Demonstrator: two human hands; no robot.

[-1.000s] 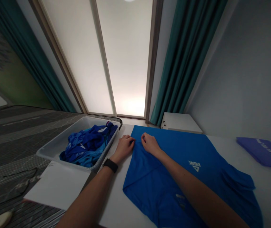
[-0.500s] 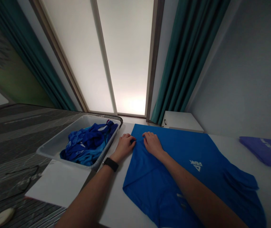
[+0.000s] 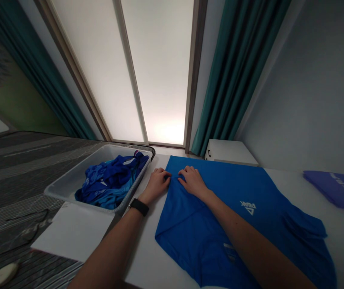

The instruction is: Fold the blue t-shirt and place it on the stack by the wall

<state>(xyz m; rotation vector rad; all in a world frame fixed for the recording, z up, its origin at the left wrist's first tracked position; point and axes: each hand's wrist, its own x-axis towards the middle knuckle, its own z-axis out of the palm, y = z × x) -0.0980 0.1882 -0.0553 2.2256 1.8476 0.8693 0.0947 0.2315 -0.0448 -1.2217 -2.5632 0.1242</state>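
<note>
A blue T-shirt with a white logo lies spread on a white table, its near left part folded over. My left hand is at the shirt's left edge, with thumb and fingertips closed on the fabric there. Just to its right, my right hand rests on the shirt, fingers curled and pinching the folded-over cloth. A small gap separates the two hands. The sleeve at the right is bunched in wrinkles. A black watch is on my left wrist.
Left of the table, a clear plastic bin holds crumpled blue clothes. A folded purple garment lies at the table's right. Behind stands a white cabinet, near a teal curtain. A white board sits below the bin.
Both hands stay at nearly the same place on the shirt. My right thumb and fingers have shifted slightly on the cloth, and the view has moved a little.
</note>
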